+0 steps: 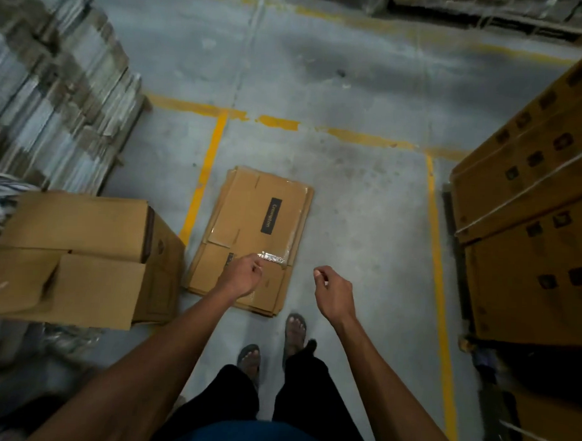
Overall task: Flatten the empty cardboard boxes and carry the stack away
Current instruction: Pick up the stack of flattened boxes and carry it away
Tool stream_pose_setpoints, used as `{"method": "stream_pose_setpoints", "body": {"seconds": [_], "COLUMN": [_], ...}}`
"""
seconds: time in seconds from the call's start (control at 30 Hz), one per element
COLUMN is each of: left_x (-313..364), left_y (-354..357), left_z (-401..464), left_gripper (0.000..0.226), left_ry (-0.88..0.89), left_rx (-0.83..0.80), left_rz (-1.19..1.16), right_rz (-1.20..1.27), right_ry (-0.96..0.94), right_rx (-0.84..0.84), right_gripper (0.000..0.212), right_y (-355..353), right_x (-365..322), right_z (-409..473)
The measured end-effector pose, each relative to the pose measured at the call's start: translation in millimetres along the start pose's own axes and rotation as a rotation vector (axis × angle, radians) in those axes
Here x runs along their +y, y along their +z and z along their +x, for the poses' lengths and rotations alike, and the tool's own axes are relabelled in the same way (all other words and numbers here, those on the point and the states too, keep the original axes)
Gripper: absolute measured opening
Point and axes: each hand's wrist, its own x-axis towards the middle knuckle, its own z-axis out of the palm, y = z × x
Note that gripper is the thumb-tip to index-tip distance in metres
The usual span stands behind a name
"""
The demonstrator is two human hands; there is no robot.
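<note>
A stack of flattened cardboard boxes [256, 219] lies on the concrete floor straight ahead, a dark label and a strip of clear tape on its top sheet. To its left stands an unflattened cardboard box [80, 256] with its top flaps loose. My left hand [243, 273] hovers over the near end of the flat stack, fingers curled, nothing in it. My right hand [333, 289] hangs over bare floor to the right of the stack, fingers loosely curled and empty. My feet in sandals stand just behind the stack.
A tall pile of bundled flat cardboard [56, 86] fills the left. Strapped brown cartons [531, 202] stand stacked on the right. Yellow lines [205, 174] mark the floor bay around the stack.
</note>
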Motion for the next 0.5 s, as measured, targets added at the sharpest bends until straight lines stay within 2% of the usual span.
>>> {"method": "stream_pose_setpoints", "body": {"seconds": [0.1,0.23,0.4,0.5], "left_x": [-4,-10,-13,-26], "left_y": [-4,-5,-7,-2], "left_z": [29,71,130,167], "left_gripper": [0.015,0.021,0.017,0.026], "left_ry": [-0.087,-0.191,-0.166,-0.149], "left_rx": [0.044,0.090,0.105,0.078], "left_rz": [-0.017,0.003,0.054,0.031], "right_rz": [-0.003,-0.014,-0.055,-0.054], "right_ry": [-0.042,-0.052,-0.064,-0.049], "right_rx": [-0.073,-0.154,-0.212,-0.219], "right_gripper": [0.029,0.027,0.028,0.027], "right_y": [6,24,58,87], "right_x": [-9,-9,-5,3], "right_z": [51,117,178,210]}}
